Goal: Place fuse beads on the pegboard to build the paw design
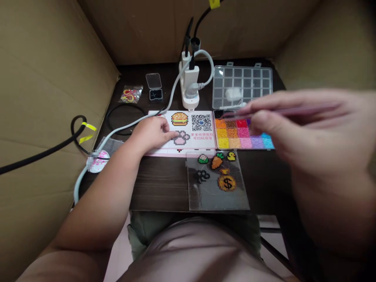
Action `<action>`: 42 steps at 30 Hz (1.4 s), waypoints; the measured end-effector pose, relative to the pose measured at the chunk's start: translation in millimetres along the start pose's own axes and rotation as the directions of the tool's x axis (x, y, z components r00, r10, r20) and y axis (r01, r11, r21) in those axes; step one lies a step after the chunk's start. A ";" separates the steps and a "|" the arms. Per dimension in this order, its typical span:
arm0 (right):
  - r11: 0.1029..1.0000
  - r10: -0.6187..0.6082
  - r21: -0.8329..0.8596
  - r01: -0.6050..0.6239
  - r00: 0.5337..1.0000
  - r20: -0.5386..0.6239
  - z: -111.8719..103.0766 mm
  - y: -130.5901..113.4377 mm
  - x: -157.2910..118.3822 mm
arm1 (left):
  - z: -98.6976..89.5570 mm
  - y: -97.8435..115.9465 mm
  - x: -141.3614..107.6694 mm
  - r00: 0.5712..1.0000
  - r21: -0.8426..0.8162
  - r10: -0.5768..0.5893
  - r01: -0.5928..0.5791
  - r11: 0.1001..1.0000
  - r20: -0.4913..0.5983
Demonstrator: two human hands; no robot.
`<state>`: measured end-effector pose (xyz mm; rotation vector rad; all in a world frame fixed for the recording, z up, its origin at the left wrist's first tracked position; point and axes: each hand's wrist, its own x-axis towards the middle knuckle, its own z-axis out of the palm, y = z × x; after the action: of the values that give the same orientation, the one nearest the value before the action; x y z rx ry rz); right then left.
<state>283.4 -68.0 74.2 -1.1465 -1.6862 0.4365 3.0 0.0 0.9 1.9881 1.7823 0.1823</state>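
My left hand (152, 133) lies on a printed pattern sheet (202, 143), its fingers loosely bent and its thumb stretched out to the paw picture. It holds nothing that shows. My right hand (296, 133) is closed on pink tweezers (314, 111). Their blurred tips are over the black-bead row at the back of the bead box (232, 133), whose compartments hold beads sorted by colour. Nearer to me lies a clear pegboard (217, 201) bearing a carrot, a duck, a dollar-sign money bag, a pink-green piece and a black outline of beads.
A white power strip (189, 94) with plugs and a pale cable stands behind the sheet. The bead box's clear lid (258, 88) is tilted back. Back left are a small case of black beads (155, 94) and a plastic bag (131, 94). Cardboard walls (235, 31) surround the table.
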 end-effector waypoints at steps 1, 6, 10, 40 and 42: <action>1.000 0.001 0.011 -0.001 1.000 0.017 0.3 1.4 -13.1 | 0.2 0.1 0.1 1.000 -0.002 0.001 -0.001 1.000 -0.001; 0.989 0.104 0.104 -0.102 0.995 -0.014 3.5 1.0 -82.4 | 1.0 -0.2 0.6 1.000 -0.010 -0.020 0.020 1.000 0.011; 0.986 0.070 0.148 -0.076 0.997 0.040 13.7 -3.1 -113.7 | 2.1 -2.3 1.2 1.000 -0.025 -0.026 0.026 0.999 0.012; 0.962 0.156 0.206 -0.179 0.980 0.123 20.4 17.4 -124.4 | 2.5 -3.6 2.5 0.998 -0.029 -0.051 0.051 0.998 0.030; 0.960 0.161 0.210 -0.184 0.979 0.121 20.3 17.4 -124.4 | 2.9 -3.8 2.7 0.998 -0.032 -0.054 0.055 0.998 0.031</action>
<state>279.1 -160.2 -13.4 -1.1256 -1.5842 0.7852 1.1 2.1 -3.8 1.9073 1.8008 0.1629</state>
